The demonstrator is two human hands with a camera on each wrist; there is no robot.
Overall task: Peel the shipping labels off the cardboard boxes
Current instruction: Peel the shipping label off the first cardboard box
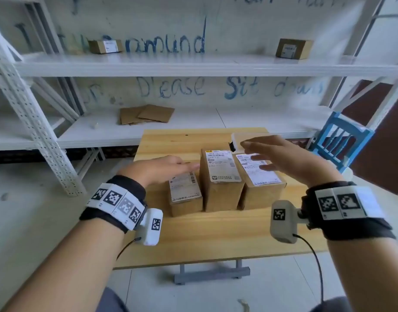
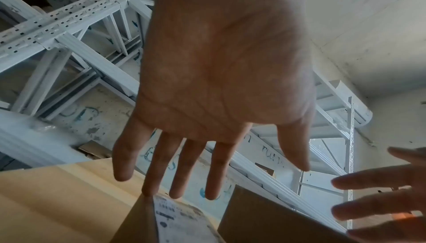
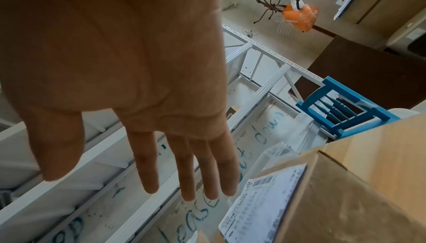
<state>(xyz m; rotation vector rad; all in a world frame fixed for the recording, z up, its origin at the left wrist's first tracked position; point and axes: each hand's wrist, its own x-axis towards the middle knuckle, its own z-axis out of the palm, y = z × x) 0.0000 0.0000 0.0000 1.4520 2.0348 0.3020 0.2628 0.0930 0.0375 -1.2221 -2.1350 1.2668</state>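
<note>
Three cardboard boxes stand side by side on the wooden table (image 1: 216, 239): a low left box (image 1: 186, 204), a taller middle box (image 1: 222, 192) and a right box (image 1: 261, 194). Each top carries a white shipping label: left label (image 1: 185, 186), middle label (image 1: 221, 165), right label (image 1: 258, 174). My left hand (image 1: 182, 167) reaches over the far end of the left box with straight fingers (image 2: 177, 165) and holds nothing. My right hand (image 1: 267, 152) is spread above the right box, its fingers (image 3: 189, 165) straight and empty. The right label (image 3: 260, 203) lies flat.
A white device (image 1: 236, 140) sits at the table's far right corner. A white shelf rack (image 1: 193, 64) behind holds two small boxes (image 1: 105, 46) (image 1: 292, 48) and flattened cardboard (image 1: 146, 114). A blue chair (image 1: 342, 140) stands to the right.
</note>
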